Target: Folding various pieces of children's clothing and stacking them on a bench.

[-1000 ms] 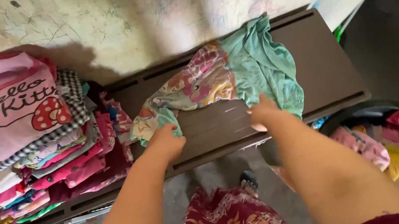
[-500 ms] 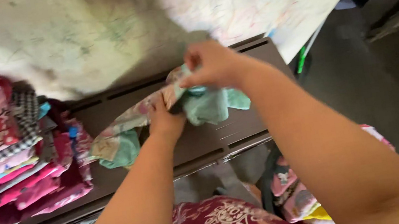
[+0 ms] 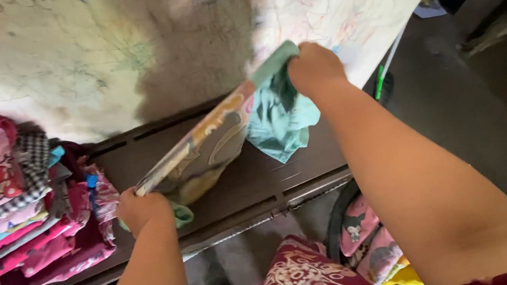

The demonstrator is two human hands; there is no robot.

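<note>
Where the dark brown slatted bench [image 3: 284, 171] runs across the middle of the view, it stands against a pale wall covered in faint coloured scribbles [image 3: 89, 53], with a grey concrete floor [image 3: 459, 100] off toward 3 o'clock. A stack of folded children's clothes in pink, check and stripes [image 3: 10, 196] sits on the bench at 9 o'clock. At 5 o'clock, what seems to be a dark basket of bright clothes [image 3: 367, 245] shows beside the person's dark red floral skirt [image 3: 293, 282], though the arm hides most of it.

The small mint-green garment with a colourful cartoon print [image 3: 213, 138] is lifted clear above the bench, stretched slantwise between both hands. The left hand [image 3: 141, 211] is clenched on its lower end at 8 o'clock; the right hand [image 3: 316, 67] grips the upper end in a fist at 1 o'clock, loose green cloth hanging under it.

1 second ago the garment lay spread flat on the bench with both hands at its near edge. Half a second ago the hands were bunched together at its middle; they now stand well apart.
</note>
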